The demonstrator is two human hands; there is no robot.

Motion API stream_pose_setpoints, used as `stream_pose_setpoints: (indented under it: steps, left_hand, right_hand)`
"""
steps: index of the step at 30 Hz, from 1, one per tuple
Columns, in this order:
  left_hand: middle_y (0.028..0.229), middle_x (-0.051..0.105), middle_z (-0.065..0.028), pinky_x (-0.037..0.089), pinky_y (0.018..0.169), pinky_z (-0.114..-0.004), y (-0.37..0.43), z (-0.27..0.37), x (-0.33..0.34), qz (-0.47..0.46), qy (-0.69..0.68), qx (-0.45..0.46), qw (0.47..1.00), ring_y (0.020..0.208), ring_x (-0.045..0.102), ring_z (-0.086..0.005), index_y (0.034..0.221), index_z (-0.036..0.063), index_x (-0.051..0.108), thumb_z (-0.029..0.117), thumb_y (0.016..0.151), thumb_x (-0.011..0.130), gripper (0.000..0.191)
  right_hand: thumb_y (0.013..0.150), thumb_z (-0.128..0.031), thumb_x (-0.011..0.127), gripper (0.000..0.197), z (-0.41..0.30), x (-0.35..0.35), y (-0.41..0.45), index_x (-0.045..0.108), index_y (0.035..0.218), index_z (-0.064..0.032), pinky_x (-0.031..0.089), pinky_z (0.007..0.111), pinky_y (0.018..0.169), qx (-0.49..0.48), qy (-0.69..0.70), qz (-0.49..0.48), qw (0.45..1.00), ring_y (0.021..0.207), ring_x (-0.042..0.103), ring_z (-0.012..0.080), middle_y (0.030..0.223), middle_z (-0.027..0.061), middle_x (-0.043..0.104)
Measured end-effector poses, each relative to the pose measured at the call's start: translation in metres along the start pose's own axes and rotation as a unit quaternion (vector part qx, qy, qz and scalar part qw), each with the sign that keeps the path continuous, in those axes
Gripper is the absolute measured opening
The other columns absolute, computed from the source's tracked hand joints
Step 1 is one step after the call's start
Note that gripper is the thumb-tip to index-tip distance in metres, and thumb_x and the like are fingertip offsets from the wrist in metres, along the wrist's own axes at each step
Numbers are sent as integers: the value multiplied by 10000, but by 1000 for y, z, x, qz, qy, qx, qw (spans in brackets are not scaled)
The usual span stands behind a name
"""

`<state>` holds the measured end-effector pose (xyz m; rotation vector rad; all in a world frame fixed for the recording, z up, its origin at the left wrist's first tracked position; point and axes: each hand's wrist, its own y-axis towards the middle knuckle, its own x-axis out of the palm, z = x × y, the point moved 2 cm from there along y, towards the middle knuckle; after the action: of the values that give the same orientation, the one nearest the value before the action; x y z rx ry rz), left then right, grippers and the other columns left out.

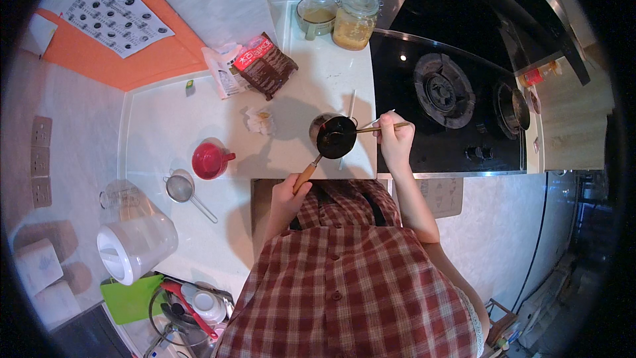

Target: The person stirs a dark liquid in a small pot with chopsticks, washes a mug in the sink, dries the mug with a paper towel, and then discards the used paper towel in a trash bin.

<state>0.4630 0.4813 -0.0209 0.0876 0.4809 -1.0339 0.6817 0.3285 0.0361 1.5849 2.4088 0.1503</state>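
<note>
My left hand (289, 193) grips the wooden handle (307, 177) of a small black saucepan (343, 148). Dark content shows inside the pan, which is held over the counter near its front edge. My right hand (396, 139) holds a thin gold-coloured spoon (370, 130), its bowl end inside the pan. A thin white stick (368, 123) runs by the same fingers; whether they hold it, I cannot tell. Partly hidden behind the pan is a round glass vessel (316, 128). Another white stick (352, 104) lies on the counter beside it, partly covered by the pan.
Left of the pan are a crumpled tissue (260, 121), a red cup (209, 161), a mesh strainer (180, 188) and a plastic pitcher (149, 241). Behind stand a Taikoo bag (268, 67), a glass jar (356, 22) and a bowl (316, 16). A gas hob (442, 87) adjoins the right.
</note>
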Motion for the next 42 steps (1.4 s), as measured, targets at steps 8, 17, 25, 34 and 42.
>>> stream_pose_setpoints:
  steps: [8,17,25,34,42]
  left_hand:
    - [649,538,-176,433,531,-315,1,-4,2,11,14,29,999,545,531,-282,978,-4,582,218,833,646,273]
    - [644,541,-168,434,530,-314,3,-7,3,27,14,27,999,545,538,-268,968,-3,585,210,834,642,258]
    - [609,482,-135,405,524,-295,2,-4,1,22,-6,18,1000,528,446,-172,950,-11,580,235,833,636,279]
    - [598,481,-143,411,511,-309,-1,-8,-2,47,5,35,998,513,475,-209,911,-9,576,215,827,639,247]
    - [597,472,-148,409,505,-308,-1,-9,-2,57,2,63,996,502,467,-220,904,-6,575,214,817,646,247]
  right_hand:
    - [940,-315,507,446,-21,-7,-1,543,639,14,337,182,422,-48,28,29,998,479,464,66,603,40,529]
    - [934,-329,512,454,-45,-10,-6,528,638,15,322,180,425,-102,30,19,994,482,448,62,612,49,532]
    - [929,-320,517,452,-13,7,-7,555,631,18,352,211,438,-90,-67,-24,993,473,479,73,543,30,520]
    - [937,-299,504,458,-24,11,4,551,619,27,331,209,428,-98,-29,-1,995,460,450,72,554,33,518]
    - [888,-259,580,383,-36,5,-6,558,625,18,346,241,444,-131,-70,-34,988,467,467,107,544,54,514]
